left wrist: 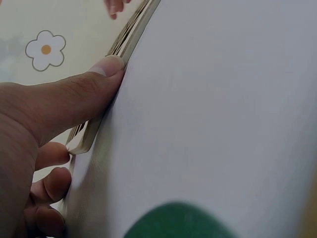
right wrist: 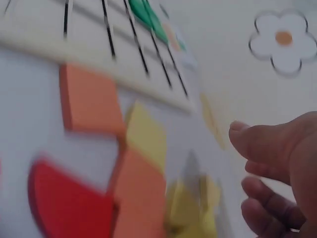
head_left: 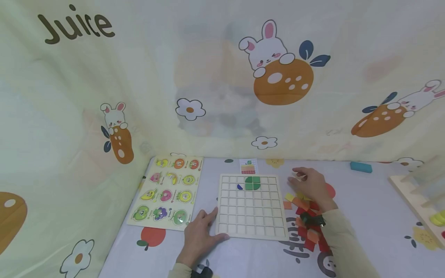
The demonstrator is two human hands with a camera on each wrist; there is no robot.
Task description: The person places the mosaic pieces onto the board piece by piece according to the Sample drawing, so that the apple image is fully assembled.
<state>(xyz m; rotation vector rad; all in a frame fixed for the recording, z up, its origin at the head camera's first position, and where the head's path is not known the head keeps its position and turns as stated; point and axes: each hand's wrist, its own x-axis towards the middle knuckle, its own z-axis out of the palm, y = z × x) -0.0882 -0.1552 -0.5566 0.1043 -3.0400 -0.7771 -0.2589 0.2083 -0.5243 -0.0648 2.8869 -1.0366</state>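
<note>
My left hand [head_left: 199, 235] rests at the near left corner of a pale grid board [head_left: 248, 216]. Its thumb presses the near edge, as the left wrist view also shows, and its forefinger touches the left side. Green pieces [head_left: 252, 183] form a rounded shape in the far rows, with a small blue piece [head_left: 240, 187] beside them. To the board's right, my right hand [head_left: 309, 185] hovers beyond a heap of coloured pieces. Nothing shows between its bent fingers and thumb in the right wrist view. Orange [right wrist: 91, 101], yellow and red [right wrist: 69, 203] pieces lie below it.
A small pattern card [head_left: 248, 166] lies behind the board. Left of it is a fruit puzzle board [head_left: 161, 193]. A teal block [head_left: 360, 167] sits at the back right, and a wooden rack with pegs [head_left: 413, 204] stands at the right edge. A printed curtain [head_left: 215, 77] closes off the back.
</note>
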